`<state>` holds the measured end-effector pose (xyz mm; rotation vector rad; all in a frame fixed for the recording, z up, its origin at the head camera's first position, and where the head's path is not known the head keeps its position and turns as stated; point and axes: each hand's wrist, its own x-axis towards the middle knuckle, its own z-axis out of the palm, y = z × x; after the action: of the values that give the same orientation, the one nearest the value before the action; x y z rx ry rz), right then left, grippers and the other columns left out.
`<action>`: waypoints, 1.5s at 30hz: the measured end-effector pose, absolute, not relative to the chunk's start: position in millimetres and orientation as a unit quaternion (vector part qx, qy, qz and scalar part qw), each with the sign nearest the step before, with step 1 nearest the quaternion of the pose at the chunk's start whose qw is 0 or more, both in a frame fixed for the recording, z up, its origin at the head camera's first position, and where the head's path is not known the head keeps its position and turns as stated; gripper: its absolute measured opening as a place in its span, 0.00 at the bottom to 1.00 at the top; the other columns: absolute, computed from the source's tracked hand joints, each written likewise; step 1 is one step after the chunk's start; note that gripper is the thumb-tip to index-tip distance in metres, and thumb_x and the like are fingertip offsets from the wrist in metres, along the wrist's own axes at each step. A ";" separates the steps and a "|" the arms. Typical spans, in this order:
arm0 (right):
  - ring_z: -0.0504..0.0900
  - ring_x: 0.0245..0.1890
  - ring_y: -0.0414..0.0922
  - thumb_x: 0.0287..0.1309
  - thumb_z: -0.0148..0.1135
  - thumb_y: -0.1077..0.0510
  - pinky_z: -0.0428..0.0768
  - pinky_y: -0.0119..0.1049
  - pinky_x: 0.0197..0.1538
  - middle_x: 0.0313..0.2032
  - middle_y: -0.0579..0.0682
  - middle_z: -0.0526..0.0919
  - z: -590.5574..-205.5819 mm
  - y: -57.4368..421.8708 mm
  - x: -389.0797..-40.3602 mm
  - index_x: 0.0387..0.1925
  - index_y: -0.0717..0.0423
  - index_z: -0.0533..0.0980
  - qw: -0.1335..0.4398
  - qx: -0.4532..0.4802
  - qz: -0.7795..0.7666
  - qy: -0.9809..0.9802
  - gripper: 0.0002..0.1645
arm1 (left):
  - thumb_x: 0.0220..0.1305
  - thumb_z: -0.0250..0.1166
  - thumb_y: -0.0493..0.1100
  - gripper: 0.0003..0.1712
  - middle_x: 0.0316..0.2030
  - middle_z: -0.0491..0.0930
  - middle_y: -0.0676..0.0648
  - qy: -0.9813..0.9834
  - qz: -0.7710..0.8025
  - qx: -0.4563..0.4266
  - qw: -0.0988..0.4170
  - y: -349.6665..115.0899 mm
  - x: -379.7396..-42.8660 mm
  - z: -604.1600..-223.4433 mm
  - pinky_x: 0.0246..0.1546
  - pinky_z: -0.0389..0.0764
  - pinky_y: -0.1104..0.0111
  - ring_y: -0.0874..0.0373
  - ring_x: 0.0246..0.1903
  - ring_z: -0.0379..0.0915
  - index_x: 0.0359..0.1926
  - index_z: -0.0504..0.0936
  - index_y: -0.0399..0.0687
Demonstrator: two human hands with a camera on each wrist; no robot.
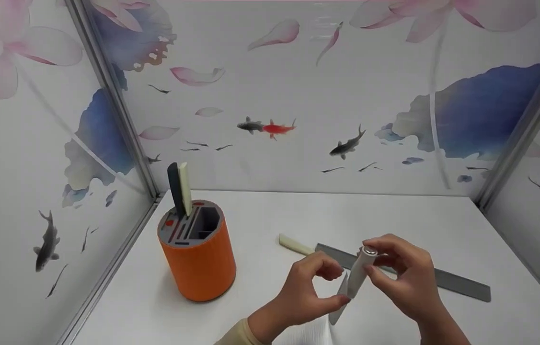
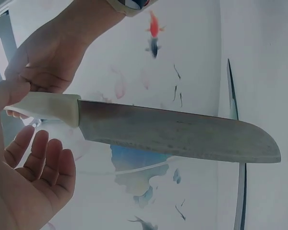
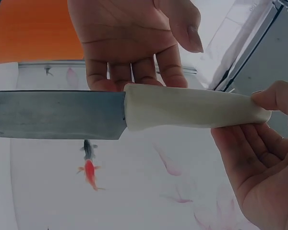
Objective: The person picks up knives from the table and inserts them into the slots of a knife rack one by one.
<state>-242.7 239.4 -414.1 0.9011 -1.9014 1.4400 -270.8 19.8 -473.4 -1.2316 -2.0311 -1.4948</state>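
Note:
A kitchen knife (image 2: 177, 132) with a broad grey blade and a cream handle (image 3: 182, 108) is held above the table. My right hand (image 1: 406, 278) pinches the butt end of the handle between thumb and fingers. Beside the handle is my left hand (image 1: 301, 290), its fingers loosely bent and not closed round it. In the head view the left thumb is at the handle's blade end; whether it touches cannot be told. The blade (image 1: 339, 306) points down toward the near side of the table.
An orange knife block (image 1: 207, 268) stands at left, with a black handle (image 1: 176, 189) and a cream handle (image 1: 185, 187) sticking up. Behind the hands, a cream handle (image 1: 293, 243) and a long dark grey blade (image 1: 461, 285) lie on the white table (image 1: 260, 215). Printed panels surround it.

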 end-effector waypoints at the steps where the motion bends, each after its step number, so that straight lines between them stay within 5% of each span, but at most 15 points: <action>1: 0.90 0.38 0.36 0.42 0.67 0.87 0.88 0.27 0.42 0.41 0.46 0.89 -415.4 238.3 -243.1 0.49 0.67 0.83 0.290 0.345 0.547 -0.706 0.30 | 0.60 0.77 0.42 0.18 0.41 0.84 0.47 -0.714 -0.524 -0.433 0.165 20.0 -269.7 -473.0 0.44 0.87 0.73 0.70 0.42 0.79 0.47 0.80 0.45; 8: 0.89 0.37 0.36 0.38 0.66 0.90 0.87 0.25 0.43 0.40 0.52 0.89 -425.9 230.3 -245.8 0.50 0.73 0.82 0.283 0.386 0.584 -0.656 0.32 | 0.60 0.79 0.43 0.20 0.42 0.85 0.47 -0.717 -0.517 -0.436 0.167 21.1 -264.8 -471.1 0.44 0.88 0.72 0.59 0.42 0.85 0.48 0.80 0.47; 23: 0.87 0.38 0.37 0.38 0.70 0.88 0.88 0.26 0.41 0.40 0.51 0.89 -425.0 220.6 -239.7 0.50 0.67 0.83 0.284 0.366 0.540 -0.702 0.34 | 0.60 0.77 0.38 0.20 0.41 0.85 0.46 -0.701 -0.534 -0.443 0.163 19.7 -265.6 -467.7 0.43 0.90 0.69 0.71 0.44 0.81 0.50 0.79 0.46; 35: 0.88 0.40 0.36 0.36 0.68 0.90 0.88 0.25 0.43 0.40 0.53 0.89 -426.3 215.5 -239.5 0.50 0.72 0.82 0.283 0.401 0.568 -0.661 0.34 | 0.62 0.72 0.33 0.18 0.41 0.85 0.42 -0.673 -0.570 -0.448 0.143 17.8 -262.7 -466.8 0.42 0.90 0.68 0.61 0.41 0.87 0.51 0.77 0.42; 45: 0.88 0.43 0.36 0.36 0.68 0.90 0.88 0.26 0.44 0.41 0.54 0.88 -428.0 212.4 -240.0 0.51 0.73 0.81 0.285 0.416 0.567 -0.651 0.34 | 0.60 0.72 0.32 0.18 0.40 0.83 0.43 -0.681 -0.568 -0.438 0.149 14.9 -259.0 -464.1 0.40 0.90 0.70 0.64 0.39 0.86 0.49 0.78 0.43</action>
<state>-240.0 212.4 -428.0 1.1111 -1.7419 1.5165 -259.0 14.9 -464.1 -1.2603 -1.9570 -1.6316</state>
